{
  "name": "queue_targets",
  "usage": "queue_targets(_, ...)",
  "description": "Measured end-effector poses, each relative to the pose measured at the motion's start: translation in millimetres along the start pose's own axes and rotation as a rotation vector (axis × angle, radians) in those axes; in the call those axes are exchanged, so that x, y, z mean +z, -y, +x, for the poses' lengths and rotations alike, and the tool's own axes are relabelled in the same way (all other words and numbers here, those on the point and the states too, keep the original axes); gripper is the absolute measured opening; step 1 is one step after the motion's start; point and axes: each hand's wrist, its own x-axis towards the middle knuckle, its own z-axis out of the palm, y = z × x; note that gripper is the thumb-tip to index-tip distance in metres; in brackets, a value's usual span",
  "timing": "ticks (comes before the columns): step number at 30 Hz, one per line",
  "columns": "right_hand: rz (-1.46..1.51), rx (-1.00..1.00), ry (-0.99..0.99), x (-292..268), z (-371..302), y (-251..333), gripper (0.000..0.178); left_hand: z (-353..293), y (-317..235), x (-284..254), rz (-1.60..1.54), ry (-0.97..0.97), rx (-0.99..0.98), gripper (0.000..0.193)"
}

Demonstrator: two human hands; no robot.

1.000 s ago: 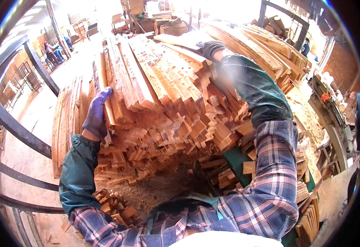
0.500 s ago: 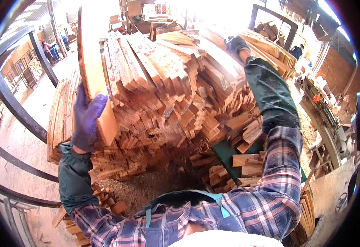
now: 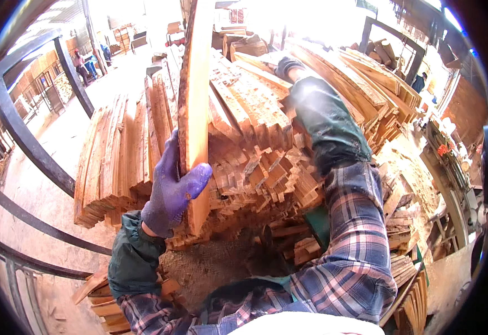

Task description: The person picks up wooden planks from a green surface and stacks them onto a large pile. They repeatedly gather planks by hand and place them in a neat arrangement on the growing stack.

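Observation:
My left hand, in a purple glove, is closed round the near part of a long wooden board. The board is held on edge, its dark barky side to the left, and its far end runs out of the top of the view. Below it lies a broad stack of rough-sawn boards. Over the far right of this stack my right hand reaches out in a dark glove, at the boards' top. Its fingers are small and partly hidden, so I cannot make out a grip.
Black metal frame bars stand on the left, beside the floor. More boards are piled at the right, near a machine bench. Offcuts lie at the lower left. People are in the far left background.
The board in my left hand has shifted right across the stack and now stands more upright in view. My right hand has moved left over the boards. The whole view has turned slightly.

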Motion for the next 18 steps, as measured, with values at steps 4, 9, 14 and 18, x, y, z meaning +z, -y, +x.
queue_targets(4,-0.006,0.103,-0.052,-19,-26,-29,0.050,-2,3,-2,-0.027,0.010,0.032,0.071)
queue_targets(9,0.278,-0.066,0.121,-93,-207,-129,0.036,-13,8,19,0.250,-0.055,0.124,0.064)
queue_targets(14,0.150,-0.049,-0.310,-50,-497,-175,0.025,-36,41,75,0.191,0.182,0.391,0.080)
queue_targets(18,-0.198,0.563,-0.201,36,-707,-43,0.035,-33,83,148,-0.132,0.467,0.096,0.080)
